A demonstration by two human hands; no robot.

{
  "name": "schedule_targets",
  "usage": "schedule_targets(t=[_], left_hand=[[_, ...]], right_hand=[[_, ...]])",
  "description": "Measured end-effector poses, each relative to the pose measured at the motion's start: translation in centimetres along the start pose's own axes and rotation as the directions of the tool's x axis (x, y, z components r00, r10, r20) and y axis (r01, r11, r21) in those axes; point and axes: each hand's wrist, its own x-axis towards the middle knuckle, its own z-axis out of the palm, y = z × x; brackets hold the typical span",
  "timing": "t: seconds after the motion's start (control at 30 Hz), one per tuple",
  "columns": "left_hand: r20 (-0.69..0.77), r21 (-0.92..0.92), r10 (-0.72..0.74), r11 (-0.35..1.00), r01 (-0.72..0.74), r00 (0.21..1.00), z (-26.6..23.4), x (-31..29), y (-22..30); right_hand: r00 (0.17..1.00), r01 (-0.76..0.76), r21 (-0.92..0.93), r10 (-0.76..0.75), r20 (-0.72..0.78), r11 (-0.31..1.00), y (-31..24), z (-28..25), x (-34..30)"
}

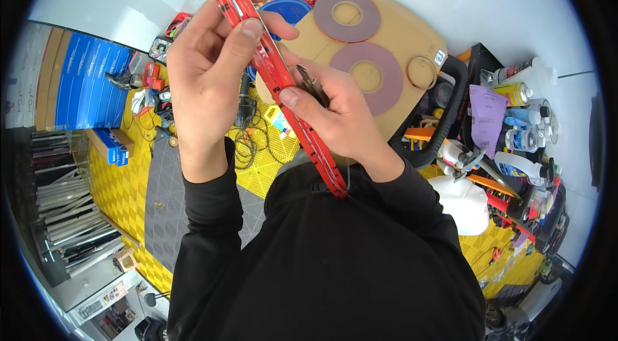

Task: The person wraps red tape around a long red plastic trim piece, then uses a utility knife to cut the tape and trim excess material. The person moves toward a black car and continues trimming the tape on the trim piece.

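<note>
In front of black top (335, 264), red strip (273, 67) is being clamped by L hand (212, 77) near upper end & R hand (344, 112) approx. midway; w/ metal tool (313, 87) also being gripped in R hand, strip might be getting nicked if fingers are slipping.

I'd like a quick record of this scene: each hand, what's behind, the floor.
Left hand: pinches the long red strip toward its upper end
Right hand: holds the strip lower down, plus a metal tool, kind unclear
Behind: two purplish flat rings on brown cardboard
Floor: yellow tiles, grey area
</note>
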Motion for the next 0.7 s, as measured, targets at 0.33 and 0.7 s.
schedule_targets(t=[0.33,0.7], left_hand=[[-0.009,0.053,0.016,0.998,-0.016,1.0,0.7,0.0,0.0],[-0.037,0.111,-0.042,0.993,0.046,0.998,1.4,0.1,0.0]], right_hand=[[0.999,-0.046,0.055,0.048,-0.025,0.997,-1.3,0.0,0.6],[0.986,-0.07,0.246,0.105,-0.13,0.967,-1.4,1.3,0.5]])
